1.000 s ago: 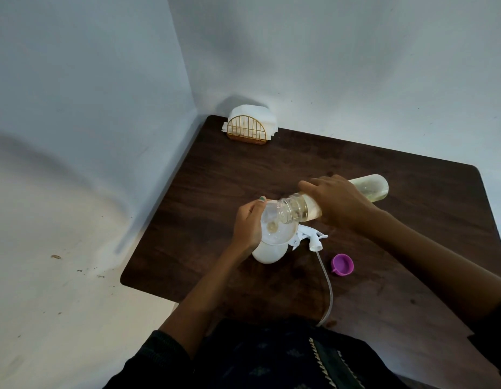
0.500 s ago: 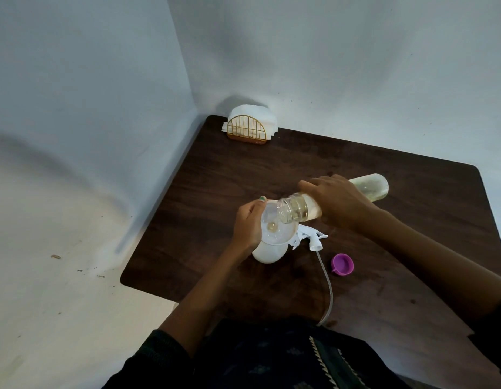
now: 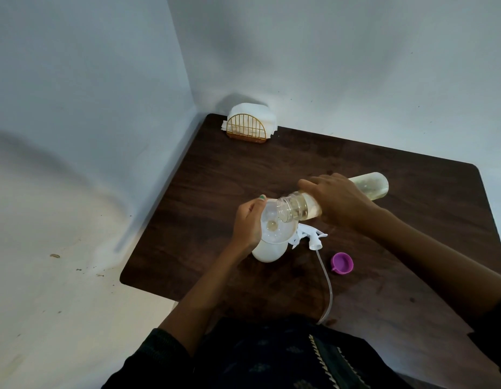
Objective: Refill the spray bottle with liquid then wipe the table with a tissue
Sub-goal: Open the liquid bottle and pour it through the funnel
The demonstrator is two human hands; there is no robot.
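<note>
The clear refill bottle [image 3: 308, 207] is lying nearly level, its long axis running right to left, mouth pointing left into the funnel [image 3: 277, 227] on the white spray bottle [image 3: 267, 252]. The right hand [image 3: 339, 202] is gripping its middle; the left hand [image 3: 247, 223] is clasping the funnel's rim. Right of both, the sprayer head [image 3: 395, 238] and purple cap [image 3: 341, 263] are lying.

There is only one view, from the camera on my head. It looks forward and steeply down over my chest onto the dark desk [image 3: 412, 220], which fills the middle and right. My left hand [image 3: 247, 223] and right hand [image 3: 339, 200] sit close, near the centre. The wide lens bends the desk edges and takes in the wall corner behind and the pale floor to my left.
</note>
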